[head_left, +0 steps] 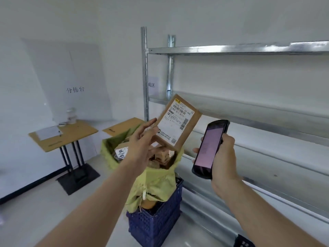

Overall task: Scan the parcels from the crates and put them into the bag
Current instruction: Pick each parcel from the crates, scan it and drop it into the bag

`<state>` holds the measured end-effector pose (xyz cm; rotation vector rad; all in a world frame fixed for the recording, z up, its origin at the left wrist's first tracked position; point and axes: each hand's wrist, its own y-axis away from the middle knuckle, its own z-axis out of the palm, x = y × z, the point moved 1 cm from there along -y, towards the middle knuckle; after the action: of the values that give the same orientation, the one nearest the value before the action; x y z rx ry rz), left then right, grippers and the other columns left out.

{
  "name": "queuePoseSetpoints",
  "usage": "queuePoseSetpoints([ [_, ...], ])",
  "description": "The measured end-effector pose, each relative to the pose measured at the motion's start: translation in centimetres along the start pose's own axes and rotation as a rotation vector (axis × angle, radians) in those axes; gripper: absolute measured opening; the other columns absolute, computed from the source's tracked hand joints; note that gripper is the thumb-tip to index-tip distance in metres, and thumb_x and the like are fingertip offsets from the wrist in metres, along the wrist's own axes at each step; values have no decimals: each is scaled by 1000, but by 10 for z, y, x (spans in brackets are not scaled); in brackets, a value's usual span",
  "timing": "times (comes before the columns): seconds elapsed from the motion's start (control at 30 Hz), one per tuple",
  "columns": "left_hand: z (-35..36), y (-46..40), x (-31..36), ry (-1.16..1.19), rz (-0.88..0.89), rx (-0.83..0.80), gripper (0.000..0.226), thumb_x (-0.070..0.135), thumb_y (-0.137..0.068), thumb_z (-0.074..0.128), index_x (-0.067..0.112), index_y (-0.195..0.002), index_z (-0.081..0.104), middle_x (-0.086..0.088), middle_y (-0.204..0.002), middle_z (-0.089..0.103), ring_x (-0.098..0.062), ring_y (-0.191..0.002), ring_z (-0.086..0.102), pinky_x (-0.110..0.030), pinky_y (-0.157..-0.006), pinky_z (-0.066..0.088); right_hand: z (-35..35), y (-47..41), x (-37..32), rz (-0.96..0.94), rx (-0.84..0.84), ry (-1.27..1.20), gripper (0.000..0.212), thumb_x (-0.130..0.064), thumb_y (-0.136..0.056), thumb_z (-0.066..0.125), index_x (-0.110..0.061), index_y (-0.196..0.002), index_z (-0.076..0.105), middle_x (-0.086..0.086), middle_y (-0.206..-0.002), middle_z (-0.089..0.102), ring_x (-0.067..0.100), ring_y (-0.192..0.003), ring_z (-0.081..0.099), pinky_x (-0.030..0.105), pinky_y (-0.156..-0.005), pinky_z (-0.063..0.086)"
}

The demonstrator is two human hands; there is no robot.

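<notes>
My left hand (pixel 142 138) pinched, I think, the parcel (pixel 178 122) above the bag (pixel 156 182); my right hand (pixel 222 157) gripped the scanner (pixel 210 148), best aimed squarely at the label

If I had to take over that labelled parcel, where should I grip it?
Grip the parcel by its bare cardboard right edge, coming from the right with thumb on front and fingers behind. It is flat, tilted, label facing the scanner, and the left hand already holds its left edge.
</notes>
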<state>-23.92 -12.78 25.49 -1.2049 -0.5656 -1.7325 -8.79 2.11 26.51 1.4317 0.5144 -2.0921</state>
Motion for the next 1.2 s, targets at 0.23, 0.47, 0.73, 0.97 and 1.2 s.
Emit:
queuePoseSetpoints([
  [0.23, -86, -101, -26, -102, -40, 165, 33, 16, -103, 66, 20, -136, 67, -12, -121, 77, -31, -116, 73, -61, -90, 61, 70, -100, 76, 103, -109, 2, 45, -47, -106, 34, -12, -102, 61, 16, -88, 63, 27, -75, 61, 31, -61, 48],
  [0.47, -135, -188, -85, -166, -145, 252, 29, 13, -100, 71, 22, -127, 72, -11, -122, 76, -33, -119, 71, -66, -90, 59, 104, -201, 151, 233, -63, 42, 41, -43, -108, 31, -20, -93, 61, 0, -77, 65, 18, -66, 61, 18, -49, 47],
  [0.73, -173, -256, -133, -401, -231, 171, 30, 9, -96, 75, 28, -120, 78, -5, -131, 63, -19, -103, 76, -48, -80, 67, 124, -261, 195, 280, 33, 66, 42, -46, -108, 32, -16, -102, 60, 4, -80, 65, 20, -65, 63, 21, -49, 48],
  [0.97, -193, -306, -167, -739, -268, -145, 30, 15, -84, 83, 32, -109, 82, 2, -123, 63, -12, -113, 64, -41, -100, 57, 131, -277, 218, 289, 213, 79, 44, -45, -107, 35, -14, -110, 66, 16, -99, 70, 32, -85, 67, 41, -75, 55],
  [1.2, -192, -337, -194, -1028, -240, -350, 41, 6, -93, 72, 33, -123, 75, 4, -148, 33, -9, -134, 34, -18, -98, 38, 119, -283, 228, 285, 304, 95, 46, -46, -108, 32, -16, -104, 67, 11, -92, 69, 30, -84, 66, 38, -73, 53],
])
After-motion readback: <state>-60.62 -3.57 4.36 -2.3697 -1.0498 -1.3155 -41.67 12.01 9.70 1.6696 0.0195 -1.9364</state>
